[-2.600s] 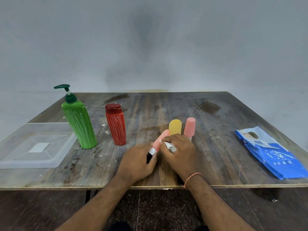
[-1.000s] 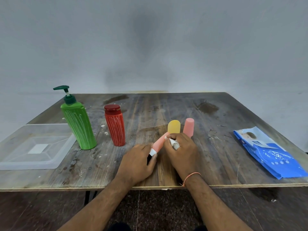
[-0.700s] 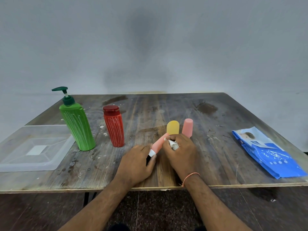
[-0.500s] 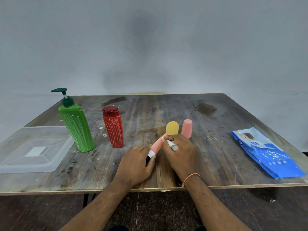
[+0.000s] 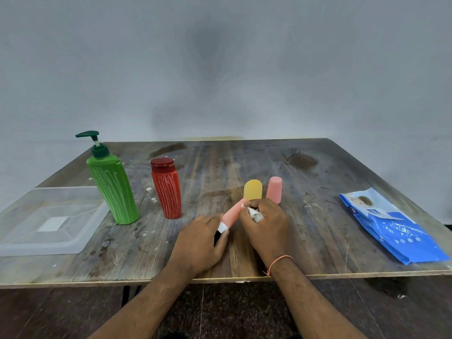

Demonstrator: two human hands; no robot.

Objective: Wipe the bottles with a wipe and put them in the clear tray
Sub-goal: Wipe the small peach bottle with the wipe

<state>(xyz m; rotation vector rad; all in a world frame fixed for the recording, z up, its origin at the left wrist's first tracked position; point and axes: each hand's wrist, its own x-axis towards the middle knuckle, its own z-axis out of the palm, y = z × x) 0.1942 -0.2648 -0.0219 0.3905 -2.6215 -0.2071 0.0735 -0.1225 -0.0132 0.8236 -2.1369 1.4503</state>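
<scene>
Since earlier: wipe (image 5: pixel 254 214) slid farther up pink tube (image 5: pixel 233 212). Head view: left hand (image 5: pixel 199 241) gripping tube's white cap end, right hand (image 5: pixel 265 226) pinching wipe against it, over table (image 5: pixel 305 216). Clear tray (image 5: pixel 49 223) far left, holding nothing.

Bare room: worn table (image 5: pixel 318 216), blank wall (image 5: pixel 220 69).

— How is the scene lit?
— Soft, even light is cast; a dim smudge is seen on the grey wall (image 5: pixel 208 45).
— Distortion?
— The worn wooden table (image 5: pixel 244 162) is bowed by the wide lens.
</scene>
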